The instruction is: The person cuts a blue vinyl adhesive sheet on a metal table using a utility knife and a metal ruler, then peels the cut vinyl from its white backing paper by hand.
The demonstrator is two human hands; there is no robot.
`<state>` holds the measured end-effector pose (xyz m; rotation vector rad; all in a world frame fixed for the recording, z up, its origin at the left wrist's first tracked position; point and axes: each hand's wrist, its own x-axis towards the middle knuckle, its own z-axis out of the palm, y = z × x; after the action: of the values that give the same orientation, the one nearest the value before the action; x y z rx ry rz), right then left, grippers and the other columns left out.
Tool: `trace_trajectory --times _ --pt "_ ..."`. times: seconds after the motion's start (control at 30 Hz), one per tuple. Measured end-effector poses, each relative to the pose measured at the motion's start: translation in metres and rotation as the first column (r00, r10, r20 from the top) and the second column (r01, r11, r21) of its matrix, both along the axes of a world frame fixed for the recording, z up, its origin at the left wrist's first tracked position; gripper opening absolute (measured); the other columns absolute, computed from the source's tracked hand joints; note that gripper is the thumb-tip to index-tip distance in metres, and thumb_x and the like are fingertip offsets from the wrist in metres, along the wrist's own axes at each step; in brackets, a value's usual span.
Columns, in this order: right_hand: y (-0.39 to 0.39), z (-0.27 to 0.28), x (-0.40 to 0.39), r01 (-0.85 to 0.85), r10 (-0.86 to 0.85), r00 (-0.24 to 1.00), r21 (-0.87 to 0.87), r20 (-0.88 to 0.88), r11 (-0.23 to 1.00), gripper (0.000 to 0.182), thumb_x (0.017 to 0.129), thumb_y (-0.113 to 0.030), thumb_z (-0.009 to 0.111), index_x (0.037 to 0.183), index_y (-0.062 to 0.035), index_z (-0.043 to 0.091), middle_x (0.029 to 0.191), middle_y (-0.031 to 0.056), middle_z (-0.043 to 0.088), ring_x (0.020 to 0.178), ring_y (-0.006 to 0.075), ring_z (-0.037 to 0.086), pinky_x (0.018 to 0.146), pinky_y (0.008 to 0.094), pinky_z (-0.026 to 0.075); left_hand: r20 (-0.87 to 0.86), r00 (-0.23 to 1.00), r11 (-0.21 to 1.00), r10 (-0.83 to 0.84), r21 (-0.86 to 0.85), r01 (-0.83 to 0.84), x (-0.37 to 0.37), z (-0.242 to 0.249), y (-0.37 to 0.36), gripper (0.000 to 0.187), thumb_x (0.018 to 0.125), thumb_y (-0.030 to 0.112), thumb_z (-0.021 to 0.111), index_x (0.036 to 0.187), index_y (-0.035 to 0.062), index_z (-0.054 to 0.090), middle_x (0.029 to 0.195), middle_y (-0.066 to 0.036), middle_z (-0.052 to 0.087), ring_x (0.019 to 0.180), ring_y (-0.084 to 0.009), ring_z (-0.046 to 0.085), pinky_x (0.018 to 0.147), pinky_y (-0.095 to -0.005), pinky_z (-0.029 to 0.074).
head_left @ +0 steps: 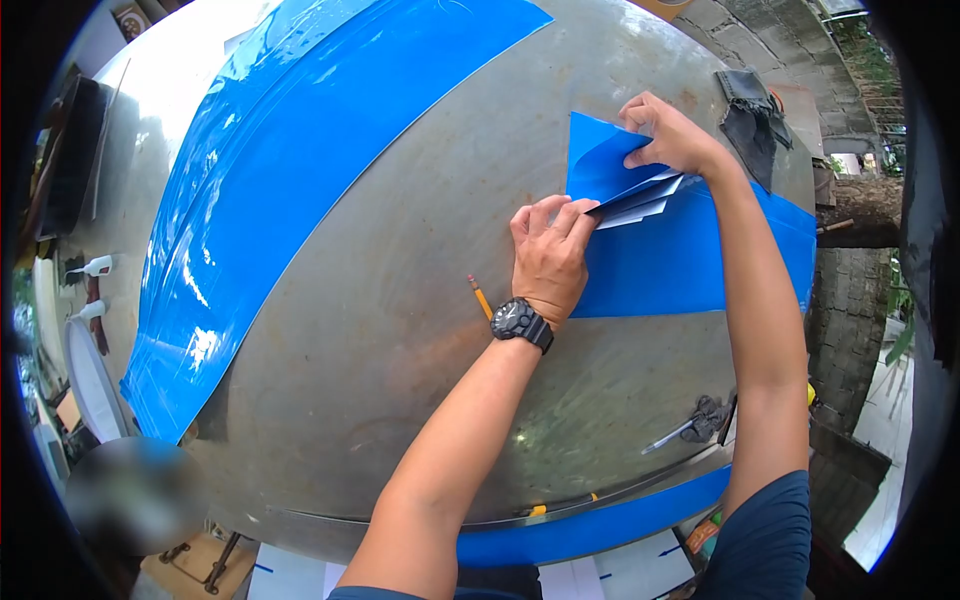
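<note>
My left hand (pixel 552 250), with a black watch on its wrist, is closed on the lower left edge of a stack of blue and white sheets (pixel 610 165). With thumb and fingers, my right hand (pixel 665 135) grips the upper right part of the same stack, whose layers fan apart at the right. Beneath the stack lies a larger blue sheet (pixel 660 265) on the grey metal table (pixel 400 300). A yellow pencil (pixel 480 298) rests just left of the watch.
A long glossy blue sheet (pixel 300 170) curves across the table's left side. Black cloth (pixel 752 125) lies at the upper right. A pen (pixel 668 437) and a dark crumpled rag (pixel 706 418) are at the lower right. Another blue strip (pixel 590 530) runs along the near edge.
</note>
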<state>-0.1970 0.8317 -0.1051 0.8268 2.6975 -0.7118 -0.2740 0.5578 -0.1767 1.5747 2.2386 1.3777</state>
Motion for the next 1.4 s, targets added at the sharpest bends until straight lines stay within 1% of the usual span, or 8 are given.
trace_trajectory --times 0.17,0.57,0.7,0.8,0.97,1.1,1.23,1.4 --pt "-0.013 0.0 -0.017 0.055 -0.061 0.994 0.072 0.089 0.996 0.061 0.068 -0.013 0.094 0.121 -0.001 0.067 0.135 0.0154 0.06 0.126 0.0374 0.06 0.107 0.0418 0.05 -0.013 1.0 1.0 0.004 -0.007 -0.004 0.0 0.001 0.001 0.025 0.095 0.003 0.066 0.115 0.0135 0.075 0.125 0.001 0.07 0.125 -0.0223 0.062 0.107 -0.0446 0.04" --pt "-0.02 0.028 -0.004 0.07 -0.076 0.996 0.115 0.043 0.991 0.035 0.069 -0.008 0.09 0.096 0.0025 0.069 0.093 0.0153 0.069 0.095 0.0349 0.066 0.088 0.0399 0.052 0.014 1.0 1.0 0.004 -0.003 -0.004 0.001 0.001 0.0 0.026 0.092 0.0 0.067 0.113 0.0128 0.073 0.125 0.0 0.07 0.127 -0.0228 0.062 0.108 -0.0465 0.039" --pt "-0.021 0.052 0.015 0.087 -0.091 0.995 -0.073 -0.051 0.993 0.021 0.081 -0.002 0.082 0.101 -0.0001 0.076 0.099 0.0094 0.071 0.098 0.0233 0.068 0.092 0.0349 0.052 0.006 1.0 1.0 0.012 -0.002 -0.012 0.0 -0.002 0.001 0.027 0.09 -0.001 0.067 0.113 0.0124 0.072 0.125 -0.002 0.07 0.129 -0.0237 0.061 0.108 -0.0472 0.039" --pt "-0.038 0.076 0.036 0.013 0.01 0.95 0.072 -0.311 0.997 0.021 0.087 -0.011 0.081 0.105 -0.0014 0.077 0.104 0.0116 0.073 0.101 0.0284 0.07 0.094 0.0362 0.053 0.038 0.999 0.999 0.035 -0.027 -0.034 0.0 -0.009 0.002 0.035 0.087 0.002 0.07 0.121 0.0127 0.07 0.124 -0.012 0.066 0.127 -0.0313 0.061 0.108 -0.0498 0.04" --pt "-0.125 0.168 0.091 0.246 -0.109 0.869 0.23 -0.482 0.942 0.021 0.095 -0.017 0.078 0.112 -0.0052 0.078 0.108 0.0083 0.077 0.102 0.0224 0.07 0.091 0.0342 0.052 0.207 0.978 0.994 -0.027 0.107 0.004 -0.017 -0.001 -0.002 0.071 0.084 0.001 0.077 0.15 0.0062 0.052 0.141 -0.021 0.057 0.131 -0.0413 0.053 0.116 -0.0501 0.043" --pt "-0.214 0.202 0.181 0.352 -0.241 0.86 0.182 -0.45 0.918 0.019 0.096 -0.017 0.077 0.111 -0.0059 0.078 0.108 0.007 0.077 0.101 0.0205 0.07 0.089 0.0338 0.052 -0.03 0.995 0.982 -0.093 0.159 0.097 -0.04 0.071 -0.079 0.062 0.089 0.003 0.077 0.146 0.0069 0.055 0.138 -0.019 0.06 0.124 -0.0367 0.058 0.108 -0.0439 0.049" --pt "-0.322 0.194 0.27 0.535 -0.498 0.776 -0.014 -0.388 0.845 0.014 0.097 -0.013 0.075 0.108 -0.0032 0.076 0.108 0.008 0.077 0.101 0.0215 0.071 0.089 0.0344 0.053 0.148 0.97 0.949 -0.191 -0.225 0.221 -0.04 0.114 -0.25 0.032 0.09 -0.001 0.073 0.12 0.004 0.067 0.105 -0.015 0.066 0.095 -0.0315 0.065 0.085 -0.0429 0.054" --pt "-0.492 0.153 0.325 0.573 -0.606 0.758 -0.198 -0.241 0.795 0.009 0.094 -0.008 0.075 0.1 -0.0025 0.075 0.102 0.0116 0.074 0.098 0.0305 0.069 0.091 0.0406 0.053 0.268 0.952 0.802 0.148 -0.596 0.043 0.006 0.113 -0.5 0.029 0.089 0.003 0.077 0.114 0.0012 0.063 0.099 -0.015 0.065 0.084 -0.0287 0.065 0.08 -0.0406 0.054"
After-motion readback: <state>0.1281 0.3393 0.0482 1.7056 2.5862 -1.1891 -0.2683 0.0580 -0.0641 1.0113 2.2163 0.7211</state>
